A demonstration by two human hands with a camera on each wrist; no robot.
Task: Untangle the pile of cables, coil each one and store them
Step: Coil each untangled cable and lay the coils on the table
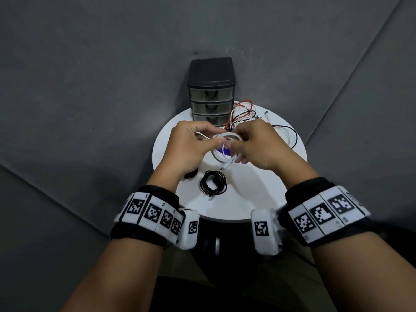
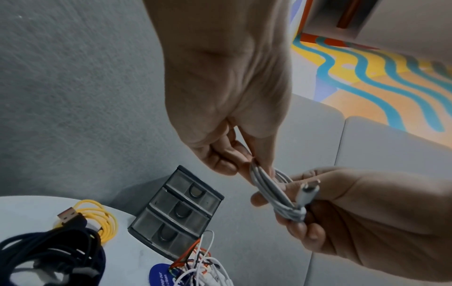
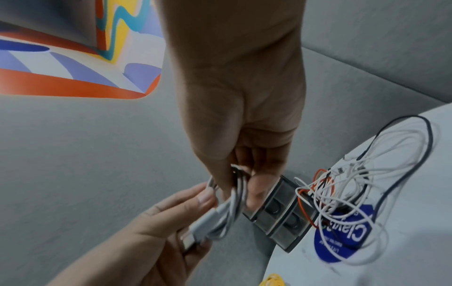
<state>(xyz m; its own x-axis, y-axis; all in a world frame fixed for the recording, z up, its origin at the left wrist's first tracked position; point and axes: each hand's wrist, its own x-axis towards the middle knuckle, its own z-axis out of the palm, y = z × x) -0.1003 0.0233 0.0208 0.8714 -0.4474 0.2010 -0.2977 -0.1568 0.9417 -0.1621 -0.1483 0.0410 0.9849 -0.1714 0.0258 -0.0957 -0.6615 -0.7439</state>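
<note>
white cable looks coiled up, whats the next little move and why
Probably tuck the loose plug end around the white coil to lock it. Both the left hand and right hand hold the coil above the table, and the drawers look closed.

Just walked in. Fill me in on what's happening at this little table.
A person is sorting cables. The left hand and right hand both grip a coiled white cable above the round white table. A coiled black cable and a coiled yellow cable already lie on the table. A tangle of red, white and black cables remains beside the small drawer unit, whose drawers are shut.
</note>
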